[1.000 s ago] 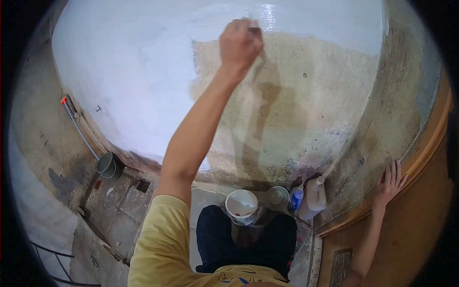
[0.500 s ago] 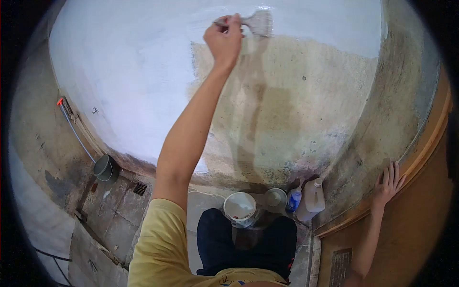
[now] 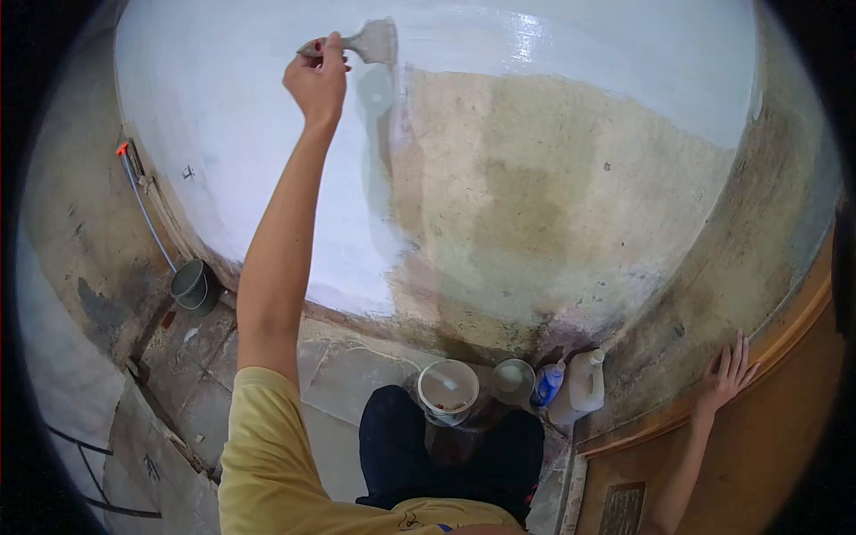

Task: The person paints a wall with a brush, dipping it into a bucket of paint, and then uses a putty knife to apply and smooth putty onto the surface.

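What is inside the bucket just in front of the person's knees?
Inside the bucket, pale contents with a brighter white patch are visible. They cover its bottom, so anything beneath cannot be seen.

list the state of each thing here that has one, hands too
left hand: closed on the brush handle
right hand: open, fingers extended
brush: held at the wall
wall: part white, part uncoated
white bucket: open, upright
dark bucket: open, upright
small tub: open
jug: upright, apparently capped
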